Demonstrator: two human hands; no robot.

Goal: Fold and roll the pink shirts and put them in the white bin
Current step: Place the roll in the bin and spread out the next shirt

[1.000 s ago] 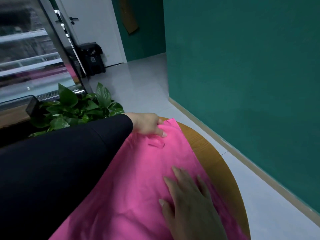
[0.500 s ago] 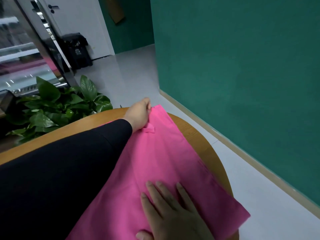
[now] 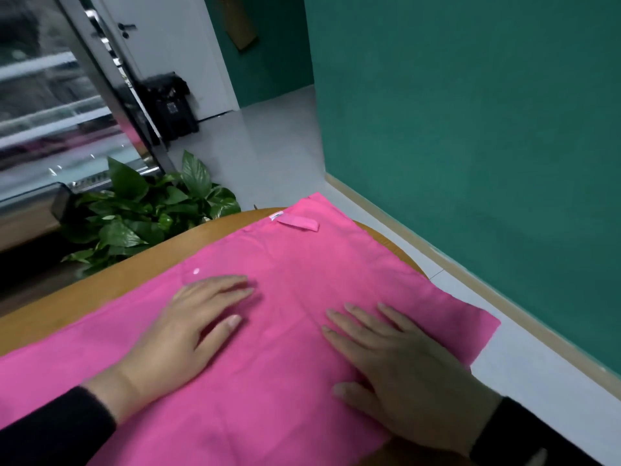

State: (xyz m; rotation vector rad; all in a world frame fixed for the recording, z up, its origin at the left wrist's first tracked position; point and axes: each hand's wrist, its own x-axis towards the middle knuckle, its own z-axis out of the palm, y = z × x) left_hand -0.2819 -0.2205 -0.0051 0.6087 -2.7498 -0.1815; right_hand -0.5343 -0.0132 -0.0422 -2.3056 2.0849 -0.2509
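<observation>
Both hands flat, left hand (image 3: 188, 326), right hand (image 3: 400, 364), fingers straight, pressing pink shirt (image 3: 302, 264)

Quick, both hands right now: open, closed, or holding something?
Left hand: open, fingers straight, resting flat on the pink fabric shirt.
Right hand: open, fingers spread, flat on the same shirt, holding nothing.
</observation>
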